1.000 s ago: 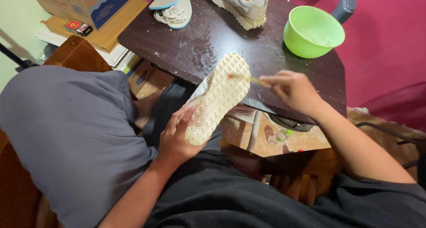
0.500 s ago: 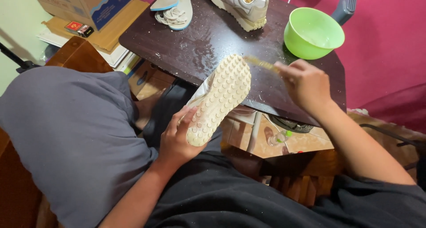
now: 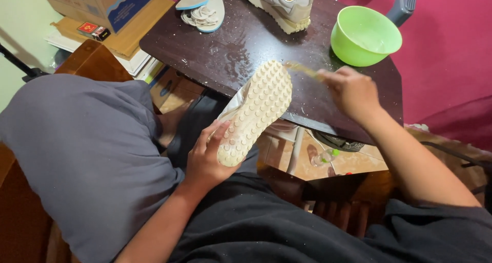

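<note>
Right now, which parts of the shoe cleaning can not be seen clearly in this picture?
- Head view: the brush is motion-blurred and its handle is hidden in the right hand; its kind is unclear.
- The upper of the shoe is turned away; only the studded sole faces the camera.
- The left hand covers the heel.
- What the green bowl contains is unclear.

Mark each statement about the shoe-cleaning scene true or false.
1. The left hand holds a cream sneaker sole-up. True.
2. The right hand holds a thin yellowish brush near the sneaker's toe end. True.
3. The round green plastic bowl sits on the floor. False: it stands on the dark wooden table.
4. The table carries no other footwear. False: a second cream sneaker rests there.
</note>
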